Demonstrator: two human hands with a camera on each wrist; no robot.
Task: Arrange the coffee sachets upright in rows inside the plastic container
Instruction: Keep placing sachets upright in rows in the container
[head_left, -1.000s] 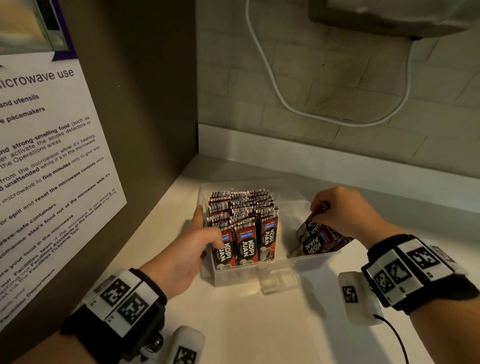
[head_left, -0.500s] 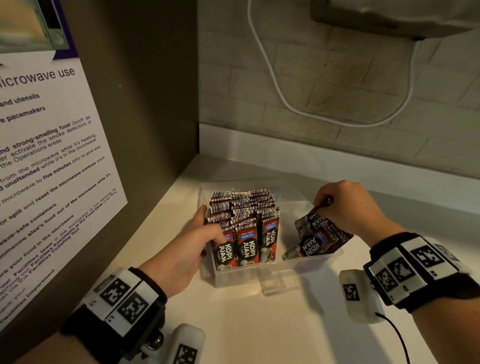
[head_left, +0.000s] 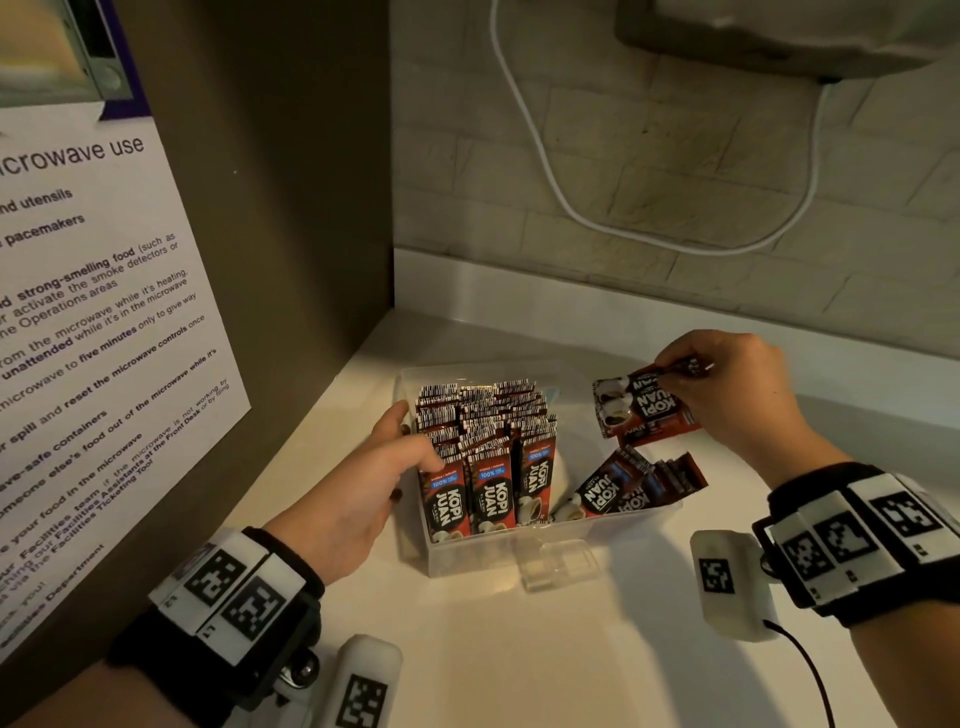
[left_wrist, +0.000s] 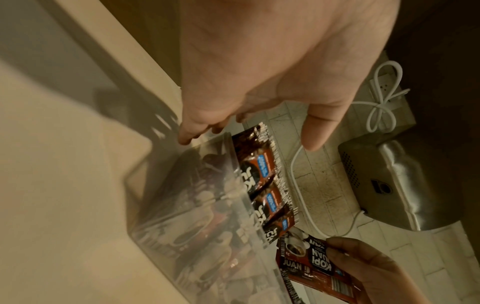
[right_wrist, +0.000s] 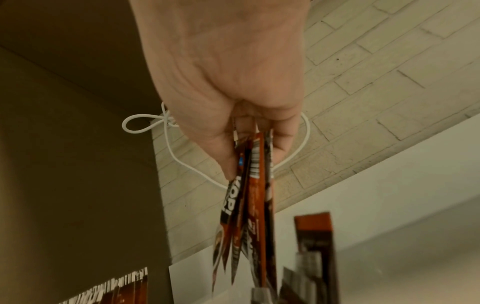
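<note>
- The right hand (head_left: 737, 395) is pinching a small bunch of coffee sachets (head_left: 641, 410) right of centre in the head view, above the plastic container (head_left: 467, 558).
- The left hand (head_left: 358, 493), fingers relaxed, is resting against the upright rows (head_left: 485, 441) filling the container's left part.
- Loose sachets (head_left: 628, 486) are leaning at its right end, on the bench (head_left: 519, 649).
</note>
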